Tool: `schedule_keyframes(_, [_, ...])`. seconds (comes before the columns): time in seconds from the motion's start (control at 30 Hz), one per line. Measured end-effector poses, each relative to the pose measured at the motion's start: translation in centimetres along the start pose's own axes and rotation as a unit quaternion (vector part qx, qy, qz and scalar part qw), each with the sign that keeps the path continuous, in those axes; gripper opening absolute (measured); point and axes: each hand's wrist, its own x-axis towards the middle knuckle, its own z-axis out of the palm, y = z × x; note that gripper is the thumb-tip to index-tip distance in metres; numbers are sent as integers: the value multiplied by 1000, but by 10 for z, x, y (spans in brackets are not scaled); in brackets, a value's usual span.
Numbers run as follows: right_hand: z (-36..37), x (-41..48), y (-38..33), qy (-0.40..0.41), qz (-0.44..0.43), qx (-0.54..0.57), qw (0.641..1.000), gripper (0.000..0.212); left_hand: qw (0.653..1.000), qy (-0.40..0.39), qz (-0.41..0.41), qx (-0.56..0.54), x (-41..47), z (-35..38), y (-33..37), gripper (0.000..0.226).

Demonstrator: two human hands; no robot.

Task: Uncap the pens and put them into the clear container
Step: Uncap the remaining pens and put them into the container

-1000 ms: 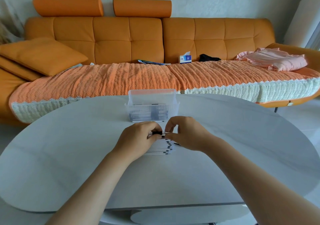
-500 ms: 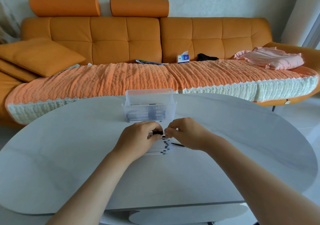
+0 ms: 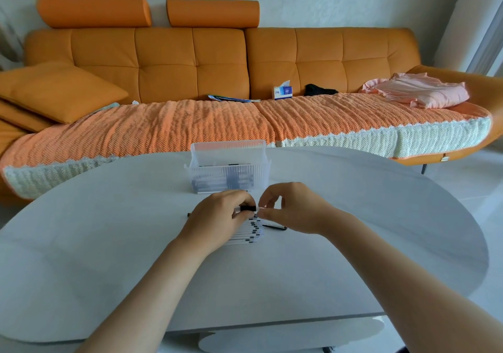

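Hard to make out: most of the pen [image 3: 248,207], swallowed by both grips, with only a short black stretch visible between them. Left grip [image 3: 217,216] curled round one end; right grip [image 3: 294,211] pinching the other end between thumb and fingertip, other fingers bent above. Impossible to tell cap from barrel, or joined from parted. Held just above a row of white pens [image 3: 250,234] laid side by side on the table [image 3: 109,243], the row's left part covered by the left grip and wrist. Just beyond the grips, a clear container [image 3: 228,167] standing on the table, with dark pens inside smeared by its ribbed wall and not countable. Just right of the row, a thin dark stick [image 3: 275,227], one end tucked under the right grip. Left of the left grip, a small dark speck [image 3: 188,213], too small to name. Behind the table, an orange sofa [image 3: 190,61] under a woven blanket [image 3: 163,129], carrying a tissue box [image 3: 283,92], a pink cloth [image 3: 419,92], a dark cloth [image 3: 319,90], flat booklets [image 3: 231,98] and a cushion [image 3: 54,91]. Both forearms cut off at the lower edge.
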Motion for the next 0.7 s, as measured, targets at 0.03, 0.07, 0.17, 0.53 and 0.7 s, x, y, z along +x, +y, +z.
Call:
schedule_keyframes(0.03, [-1, -1, 0, 6, -6, -1, 1000, 8, 1000, 0, 1, -3, 0, 1, 0, 10])
schedule_keyframes(0.07, [-2, -1, 0, 12, -5, 2, 1000, 6, 1000, 2, 2, -5, 1, 2, 1, 10])
schedule_keyframes(0.17, [-2, 1, 2, 19, 17, 19, 999, 8, 1000, 16, 15, -2, 2, 5, 0, 11])
schedule_keyframes(0.53, [-6, -2, 7, 38, 17, 3, 999, 17, 1000, 22, 18, -10, 3, 10, -2, 9])
schedule_keyframes(0.7, [-10, -8, 12, -12, 8, -164, 986, 21, 1000, 5, 5, -3, 3, 11, -11, 13])
